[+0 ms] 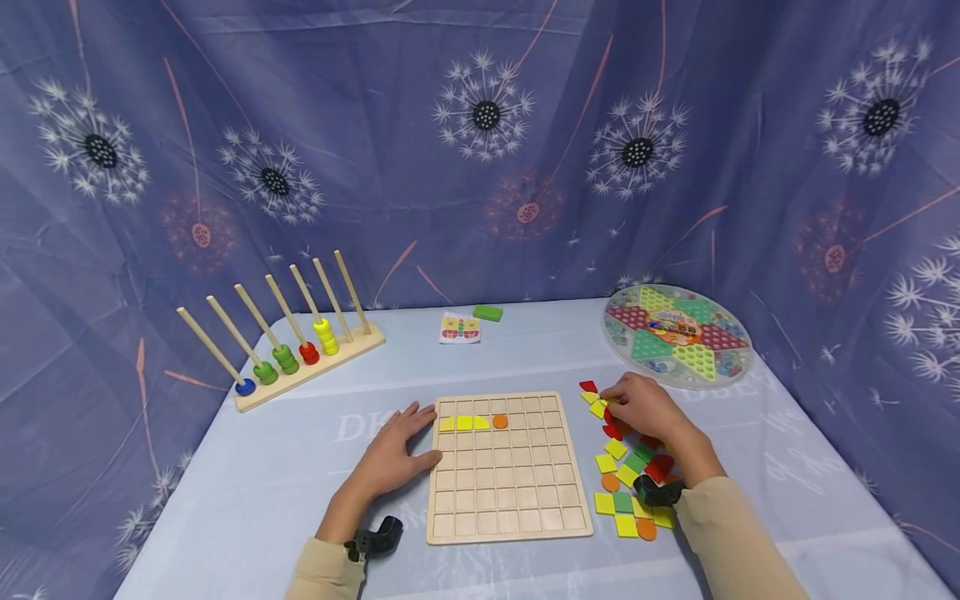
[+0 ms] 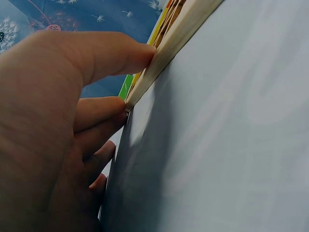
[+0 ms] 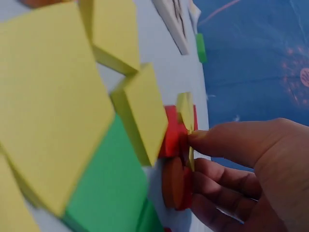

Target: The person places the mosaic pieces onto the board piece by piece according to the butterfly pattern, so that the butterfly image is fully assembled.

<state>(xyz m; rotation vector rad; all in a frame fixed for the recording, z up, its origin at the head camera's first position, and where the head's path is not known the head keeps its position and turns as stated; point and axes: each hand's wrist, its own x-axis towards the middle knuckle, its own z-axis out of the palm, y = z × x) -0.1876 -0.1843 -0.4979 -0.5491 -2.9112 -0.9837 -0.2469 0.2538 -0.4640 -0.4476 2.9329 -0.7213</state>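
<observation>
A wooden grid board [image 1: 517, 479] lies on the table with three yellow tiles [image 1: 465, 422] and an orange disc [image 1: 500, 421] in one row near its far edge. My left hand [image 1: 395, 450] rests against the board's left side, thumb and fingertips touching the rim; the left wrist view shows them at the wooden edge [image 2: 159, 63]. Over the far end of the loose pieces, my right hand [image 1: 648, 408] pinches a thin yellow tile [image 3: 191, 150] between thumb and fingers. Red pieces [image 3: 170, 133] and an orange disc [image 3: 173, 181] lie right beside it. The hand partly hides the pile.
Loose yellow, green, red and orange pieces [image 1: 604, 464] spread right of the board. A peg rack with coloured beads [image 1: 348, 346] stands back left. A picture card [image 1: 460, 328] and green block [image 1: 488, 313] lie at the back. A round star-patterned game board [image 1: 675, 333] sits back right.
</observation>
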